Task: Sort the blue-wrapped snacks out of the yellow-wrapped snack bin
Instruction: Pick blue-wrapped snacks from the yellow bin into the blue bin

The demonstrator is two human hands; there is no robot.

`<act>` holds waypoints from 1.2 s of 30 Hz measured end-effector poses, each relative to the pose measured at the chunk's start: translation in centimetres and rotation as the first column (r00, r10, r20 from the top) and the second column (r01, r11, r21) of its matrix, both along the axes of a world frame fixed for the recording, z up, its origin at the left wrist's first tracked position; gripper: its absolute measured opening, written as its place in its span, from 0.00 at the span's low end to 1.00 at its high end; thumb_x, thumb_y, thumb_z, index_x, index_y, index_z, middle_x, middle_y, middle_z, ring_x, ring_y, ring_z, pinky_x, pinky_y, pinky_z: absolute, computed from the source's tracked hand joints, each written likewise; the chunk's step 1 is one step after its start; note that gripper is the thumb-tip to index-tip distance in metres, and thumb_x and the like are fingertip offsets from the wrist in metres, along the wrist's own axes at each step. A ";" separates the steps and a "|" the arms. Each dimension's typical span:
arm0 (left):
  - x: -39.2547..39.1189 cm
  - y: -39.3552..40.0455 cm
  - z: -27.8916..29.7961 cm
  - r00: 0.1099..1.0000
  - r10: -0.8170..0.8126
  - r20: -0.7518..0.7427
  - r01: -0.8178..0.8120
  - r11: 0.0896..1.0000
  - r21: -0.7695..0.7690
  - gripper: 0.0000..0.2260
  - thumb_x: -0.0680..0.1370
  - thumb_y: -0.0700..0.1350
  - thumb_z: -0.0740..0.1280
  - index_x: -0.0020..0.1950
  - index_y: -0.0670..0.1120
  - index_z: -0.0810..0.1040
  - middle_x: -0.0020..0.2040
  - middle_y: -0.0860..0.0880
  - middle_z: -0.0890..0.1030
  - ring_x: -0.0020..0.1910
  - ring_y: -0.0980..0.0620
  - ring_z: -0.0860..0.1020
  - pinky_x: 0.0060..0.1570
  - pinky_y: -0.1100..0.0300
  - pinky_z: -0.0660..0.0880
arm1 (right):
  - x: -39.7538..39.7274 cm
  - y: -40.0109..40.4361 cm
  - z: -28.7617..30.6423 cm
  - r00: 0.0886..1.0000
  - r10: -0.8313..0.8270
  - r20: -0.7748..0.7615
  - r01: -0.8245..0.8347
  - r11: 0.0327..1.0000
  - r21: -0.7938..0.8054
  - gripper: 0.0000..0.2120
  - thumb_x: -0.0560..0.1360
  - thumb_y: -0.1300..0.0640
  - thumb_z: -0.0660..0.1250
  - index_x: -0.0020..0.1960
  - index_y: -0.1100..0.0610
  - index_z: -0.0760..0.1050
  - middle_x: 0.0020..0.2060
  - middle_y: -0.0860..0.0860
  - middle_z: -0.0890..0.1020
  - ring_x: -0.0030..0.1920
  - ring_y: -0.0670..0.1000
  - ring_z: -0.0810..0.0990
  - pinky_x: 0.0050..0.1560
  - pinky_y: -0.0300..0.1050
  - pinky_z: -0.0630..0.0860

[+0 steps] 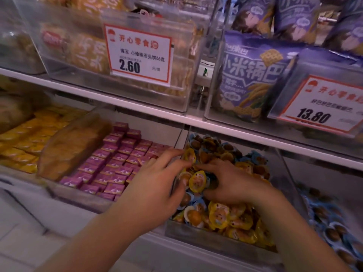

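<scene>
A clear bin (198, 239) on the lower shelf holds a heap of yellow-wrapped snacks (219, 214) with blue-wrapped snacks (253, 156) mixed in, mostly towards the back. My left hand (157, 183) reaches over the bin's left wall, its fingers spread and its thumb against the snacks. My right hand (235, 186) lies on the heap with its fingers curled down into it; what they hold is hidden. One yellow-wrapped snack (197, 181) stands between the two hands.
To the right, a bin of blue-wrapped snacks (330, 222). To the left, a bin of purple boxes (117, 160), then yellow packets (29, 138) with a long tan pack (72, 146). A white shelf edge (225, 128) with price tags runs close above.
</scene>
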State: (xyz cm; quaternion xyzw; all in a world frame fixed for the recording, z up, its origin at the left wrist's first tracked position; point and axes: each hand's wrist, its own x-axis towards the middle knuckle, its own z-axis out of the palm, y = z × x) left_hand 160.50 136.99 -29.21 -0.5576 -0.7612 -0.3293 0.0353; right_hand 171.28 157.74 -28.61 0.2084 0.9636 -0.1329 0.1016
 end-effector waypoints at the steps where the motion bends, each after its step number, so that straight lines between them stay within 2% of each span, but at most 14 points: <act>1: 0.0 0.0 0.0 1.000 0.001 0.000 -0.001 1.000 -0.001 0.18 0.78 0.54 0.57 0.67 0.56 0.73 0.70 0.57 0.68 0.61 0.52 0.75 0.58 0.50 0.76 | -0.2 -0.1 -0.2 1.000 0.007 0.007 -0.007 0.999 0.054 0.42 0.62 0.26 0.63 0.74 0.32 0.56 0.63 0.48 0.69 0.65 0.54 0.68 0.64 0.52 0.69; 4: 0.1 0.1 0.1 1.000 0.010 0.006 -0.011 1.000 0.004 0.18 0.78 0.54 0.57 0.67 0.56 0.74 0.71 0.56 0.69 0.62 0.51 0.75 0.59 0.50 0.75 | -0.6 -0.9 -1.5 0.999 0.032 -0.019 -0.028 0.984 0.174 0.35 0.70 0.29 0.64 0.74 0.34 0.56 0.60 0.50 0.72 0.63 0.55 0.71 0.62 0.54 0.67; 8: 0.3 0.6 0.4 1.000 0.024 -0.001 -0.024 0.999 0.029 0.17 0.77 0.52 0.59 0.65 0.56 0.75 0.70 0.55 0.70 0.62 0.50 0.75 0.58 0.49 0.75 | -0.4 -0.9 -1.7 0.998 0.032 -0.049 -0.024 0.988 0.155 0.31 0.73 0.32 0.63 0.72 0.36 0.59 0.59 0.49 0.73 0.62 0.55 0.72 0.61 0.54 0.69; 12: 1.1 1.1 0.8 0.999 0.032 -0.023 -0.029 0.991 0.128 0.13 0.78 0.47 0.63 0.61 0.52 0.79 0.67 0.54 0.73 0.59 0.52 0.75 0.56 0.52 0.73 | 0.5 -0.5 -0.9 0.956 -0.048 -0.288 0.016 0.994 -0.112 0.15 0.75 0.43 0.69 0.60 0.40 0.71 0.57 0.45 0.79 0.57 0.48 0.77 0.56 0.52 0.76; 16: 2.1 1.9 1.6 0.999 0.035 -0.026 -0.027 0.964 0.263 0.11 0.78 0.44 0.62 0.56 0.50 0.81 0.64 0.53 0.76 0.59 0.51 0.76 0.55 0.52 0.73 | 1.3 0.2 0.3 0.814 -0.324 -0.482 0.160 0.923 -0.350 0.12 0.73 0.51 0.74 0.55 0.48 0.78 0.51 0.45 0.82 0.52 0.45 0.80 0.55 0.45 0.77; 18: 2.9 2.4 1.7 1.000 0.019 -0.004 -0.016 0.946 0.324 0.10 0.77 0.43 0.62 0.55 0.49 0.81 0.62 0.54 0.77 0.60 0.52 0.76 0.55 0.52 0.74 | 1.7 0.0 1.0 0.657 -0.557 -0.508 0.184 0.772 -0.608 0.05 0.74 0.55 0.74 0.49 0.53 0.82 0.46 0.52 0.85 0.45 0.50 0.82 0.50 0.46 0.78; 19: 3.4 2.8 1.7 1.000 0.008 0.012 -0.012 0.940 0.340 0.10 0.77 0.43 0.63 0.55 0.50 0.81 0.62 0.55 0.77 0.60 0.54 0.76 0.55 0.53 0.74 | 1.9 -0.1 1.4 0.579 -0.671 -0.463 0.138 0.640 -0.756 0.01 0.74 0.57 0.73 0.45 0.55 0.82 0.42 0.56 0.85 0.38 0.52 0.81 0.43 0.47 0.78; 20: 4.0 3.3 1.6 0.999 -0.011 0.037 -0.003 0.937 0.350 0.10 0.77 0.42 0.64 0.55 0.50 0.81 0.61 0.56 0.77 0.59 0.55 0.76 0.56 0.55 0.74 | 2.1 -0.1 1.7 0.528 -0.758 -0.382 0.075 0.490 -0.868 0.05 0.75 0.58 0.71 0.41 0.57 0.82 0.36 0.57 0.83 0.32 0.52 0.79 0.35 0.45 0.76; 22: 5.1 4.5 1.4 0.987 -0.071 0.144 0.014 0.931 0.365 0.12 0.77 0.42 0.65 0.58 0.52 0.80 0.60 0.59 0.76 0.59 0.60 0.76 0.57 0.63 0.73 | 2.8 -0.1 2.4 0.539 -0.817 -0.204 -0.027 0.226 -0.974 0.10 0.77 0.58 0.66 0.39 0.59 0.80 0.30 0.54 0.80 0.27 0.48 0.75 0.26 0.38 0.70; 25: 6.3 6.5 0.4 0.953 -0.096 0.288 0.009 0.957 0.290 0.16 0.78 0.47 0.66 0.65 0.58 0.72 0.61 0.61 0.73 0.59 0.61 0.75 0.57 0.63 0.73 | 3.8 0.0 3.0 0.604 -0.792 -0.091 -0.053 0.074 -0.996 0.13 0.78 0.57 0.63 0.39 0.57 0.83 0.33 0.53 0.80 0.28 0.48 0.77 0.27 0.38 0.74; 27: 6.0 7.6 -0.8 0.972 -0.016 0.236 -0.015 0.992 0.128 0.20 0.78 0.51 0.66 0.69 0.57 0.68 0.63 0.56 0.72 0.59 0.53 0.75 0.57 0.54 0.73 | 4.6 0.1 3.1 0.595 -0.803 -0.034 0.005 0.046 -0.999 0.09 0.76 0.57 0.65 0.46 0.60 0.83 0.37 0.56 0.82 0.30 0.50 0.79 0.27 0.40 0.76; 30: 5.2 8.9 -2.1 0.996 0.073 0.042 -0.067 0.989 -0.133 0.22 0.79 0.55 0.61 0.73 0.55 0.65 0.66 0.53 0.73 0.61 0.48 0.75 0.59 0.53 0.70 | 6.0 0.6 2.8 0.598 -0.801 0.016 0.043 0.013 -0.999 0.12 0.78 0.58 0.63 0.53 0.64 0.81 0.47 0.62 0.84 0.37 0.53 0.83 0.27 0.41 0.76; 34: 4.6 9.7 -2.7 0.999 0.033 -0.040 -0.040 0.985 -0.170 0.19 0.79 0.57 0.60 0.70 0.57 0.70 0.62 0.53 0.78 0.58 0.48 0.77 0.57 0.53 0.71 | 7.1 1.2 2.1 0.537 -0.844 0.013 0.061 0.024 -0.998 0.09 0.78 0.60 0.64 0.53 0.65 0.78 0.50 0.65 0.82 0.50 0.62 0.81 0.36 0.49 0.78; 36: 4.1 9.6 -2.6 1.000 0.009 0.001 -0.009 0.990 -0.141 0.17 0.79 0.57 0.63 0.66 0.56 0.75 0.57 0.53 0.81 0.55 0.48 0.79 0.55 0.52 0.73 | 7.1 1.4 1.8 0.511 -0.854 -0.096 0.053 0.143 -0.988 0.09 0.78 0.62 0.64 0.54 0.65 0.80 0.52 0.63 0.84 0.54 0.63 0.82 0.48 0.57 0.79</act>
